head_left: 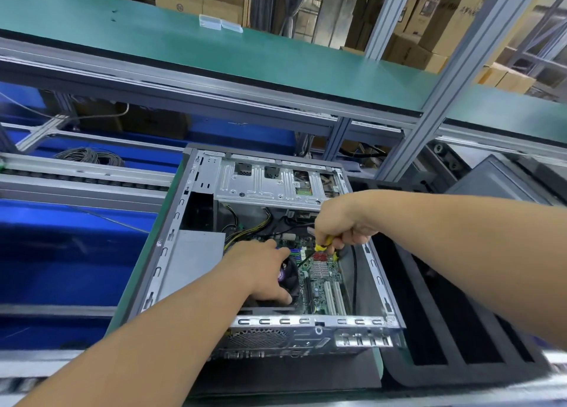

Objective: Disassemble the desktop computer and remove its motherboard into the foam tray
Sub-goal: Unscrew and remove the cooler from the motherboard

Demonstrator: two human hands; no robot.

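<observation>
An open desktop computer case (171,241) lies on its side on the bench, with the green motherboard (322,284) inside. My left hand (264,271) rests on the black CPU cooler fan (291,281), fingers spread over it. Above the board, my right hand (340,222) is closed around a yellow-handled screwdriver (323,245), whose dark shaft points down-left at the board near the blue memory slots. A black foam tray (399,373) with long slots lies right of the case. Yellow and black cables (245,232) run from the grey power supply (196,253).
A silver drive cage (270,182) fills the case's far end. A green shelf (214,47) on aluminium posts (441,100) overhangs the bench. Blue bins (61,253) sit to the left, and a dark grey case panel (497,182) lies at the far right.
</observation>
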